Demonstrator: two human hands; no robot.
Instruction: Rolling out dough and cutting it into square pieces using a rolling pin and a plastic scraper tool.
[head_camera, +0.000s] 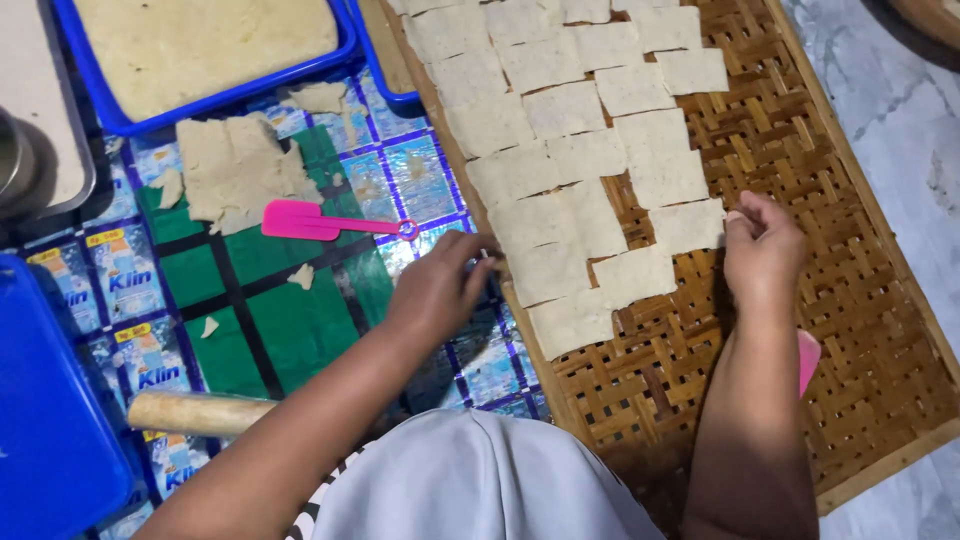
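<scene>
On the woven bamboo tray (800, 150), flat dough squares (585, 155) are laid in rows. The near left square's edge is pinched by the left hand (440, 285). The right square's edge is pinched by the right hand (765, 245).

Single head-worn view, looking steeply down from close above, woven tray (800, 150) right, patterned mat (300, 300) left

The scene is lit evenly and softly from above, at moderate brightness. Faint glare is seen on the glossy plastic mat (300, 290), and short soft shadows are cast beneath the hands. Slight motion blur and compression softness are noticed throughout.
</scene>
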